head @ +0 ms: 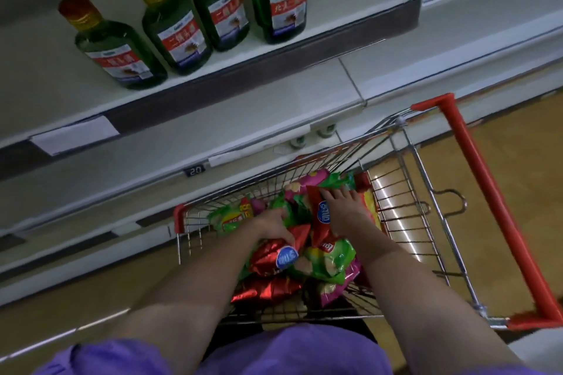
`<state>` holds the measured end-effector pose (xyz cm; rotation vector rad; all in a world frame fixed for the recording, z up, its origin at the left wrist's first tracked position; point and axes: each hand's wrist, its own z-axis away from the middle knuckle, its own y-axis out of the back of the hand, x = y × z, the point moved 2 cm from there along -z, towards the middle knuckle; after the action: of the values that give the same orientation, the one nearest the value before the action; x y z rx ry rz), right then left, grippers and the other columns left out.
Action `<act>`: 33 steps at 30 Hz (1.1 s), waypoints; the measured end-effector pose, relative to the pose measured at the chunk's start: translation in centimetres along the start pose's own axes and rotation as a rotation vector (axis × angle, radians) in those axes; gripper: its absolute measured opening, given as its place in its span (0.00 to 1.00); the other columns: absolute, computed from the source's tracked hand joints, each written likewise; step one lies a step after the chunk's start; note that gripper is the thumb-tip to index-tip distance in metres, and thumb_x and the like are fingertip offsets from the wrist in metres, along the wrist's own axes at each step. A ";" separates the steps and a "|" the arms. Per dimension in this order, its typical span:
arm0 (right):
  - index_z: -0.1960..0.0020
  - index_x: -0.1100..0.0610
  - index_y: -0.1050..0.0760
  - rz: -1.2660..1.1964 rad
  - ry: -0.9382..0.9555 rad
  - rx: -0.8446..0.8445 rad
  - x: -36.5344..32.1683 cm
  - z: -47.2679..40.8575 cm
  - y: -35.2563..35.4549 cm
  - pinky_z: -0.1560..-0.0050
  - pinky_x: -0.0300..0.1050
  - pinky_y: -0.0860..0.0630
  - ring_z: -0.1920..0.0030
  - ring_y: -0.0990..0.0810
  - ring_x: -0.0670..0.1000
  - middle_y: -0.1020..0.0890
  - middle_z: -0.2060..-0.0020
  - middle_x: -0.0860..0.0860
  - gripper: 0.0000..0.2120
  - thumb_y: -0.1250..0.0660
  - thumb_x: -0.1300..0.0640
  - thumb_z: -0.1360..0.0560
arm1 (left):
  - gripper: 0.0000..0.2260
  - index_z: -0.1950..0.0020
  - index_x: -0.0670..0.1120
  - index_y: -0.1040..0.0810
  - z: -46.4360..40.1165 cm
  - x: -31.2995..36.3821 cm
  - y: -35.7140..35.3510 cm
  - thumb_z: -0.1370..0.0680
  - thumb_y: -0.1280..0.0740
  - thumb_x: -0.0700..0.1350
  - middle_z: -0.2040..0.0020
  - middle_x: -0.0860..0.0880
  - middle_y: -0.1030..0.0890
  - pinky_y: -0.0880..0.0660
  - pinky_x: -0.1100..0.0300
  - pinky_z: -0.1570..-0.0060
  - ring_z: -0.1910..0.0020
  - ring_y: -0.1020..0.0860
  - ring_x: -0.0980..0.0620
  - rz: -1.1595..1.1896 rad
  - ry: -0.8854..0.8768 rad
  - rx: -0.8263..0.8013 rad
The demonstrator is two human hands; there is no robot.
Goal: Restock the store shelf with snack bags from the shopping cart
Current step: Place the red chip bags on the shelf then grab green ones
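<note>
A wire shopping cart (426,222) with red trim stands below me, filled with red, green and pink snack bags. My left hand (274,225) reaches into the pile and grips a red foil bag (271,253) with a blue round logo. My right hand (344,207) lies on an upright red bag (320,216), fingers spread over its top edge beside a green bag (332,259). The pale store shelf (274,106) runs diagonally just beyond the cart, its lower tiers bare.
Several green glass bottles (173,36) with red caps stand on the upper shelf. Two small bottles (313,134) sit on the shelf near the cart's far corner. The cart's red handle (493,207) is to my right. Tan floor lies right of the cart.
</note>
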<state>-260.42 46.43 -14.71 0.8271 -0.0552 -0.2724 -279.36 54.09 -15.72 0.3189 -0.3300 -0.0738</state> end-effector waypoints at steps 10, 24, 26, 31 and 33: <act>0.25 0.60 0.40 -0.222 -0.129 -0.027 0.0 -1.3 -1.1 0.27 0.64 0.39 0.25 0.39 0.62 0.36 0.26 0.59 0.51 0.20 0.42 0.37 | 0.35 0.29 0.52 0.28 -0.5 0.3 1.8 0.32 0.21 0.60 0.27 0.49 0.28 0.32 0.49 0.30 0.30 0.28 0.46 0.541 -0.034 0.050; 0.29 0.61 0.42 -0.954 -0.342 0.261 0.0 2.0 -0.7 0.44 0.59 0.21 0.42 0.22 0.59 0.22 0.41 0.58 0.56 0.20 0.33 0.43 | 0.35 0.33 0.52 0.28 2.4 -0.9 2.3 0.36 0.21 0.33 0.35 0.45 0.23 0.20 0.45 0.43 0.41 0.21 0.44 0.704 -0.062 0.266; 0.35 0.58 0.39 -1.059 -0.318 0.350 -0.3 2.9 -0.2 0.51 0.59 0.19 0.49 0.19 0.56 0.20 0.48 0.54 0.52 0.21 0.31 0.46 | 0.36 0.33 0.53 0.26 3.8 -0.4 3.6 0.37 0.22 0.30 0.37 0.45 0.22 0.20 0.46 0.42 0.41 0.21 0.44 0.733 -0.133 0.287; 0.40 0.48 0.35 -1.255 -0.323 0.586 -0.3 5.8 0.6 0.46 0.57 0.20 0.46 0.19 0.52 0.21 0.44 0.49 0.49 0.22 0.24 0.50 | 0.34 0.32 0.52 0.23 6.6 0.9 6.6 0.34 0.24 0.28 0.41 0.44 0.19 0.19 0.52 0.47 0.44 0.19 0.45 0.738 -0.290 0.261; 0.39 0.49 0.33 -1.349 -0.334 0.704 0.1 7.0 0.6 0.47 0.53 0.18 0.47 0.17 0.49 0.18 0.46 0.48 0.47 0.20 0.27 0.48 | 0.31 0.37 0.51 0.20 7.3 1.8 7.4 0.35 0.24 0.27 0.41 0.44 0.18 0.18 0.51 0.48 0.46 0.18 0.45 0.754 -0.332 0.268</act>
<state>-261.28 41.81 -9.51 1.4175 0.1155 -1.7364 -279.87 58.73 -6.29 0.4302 -0.7737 0.6707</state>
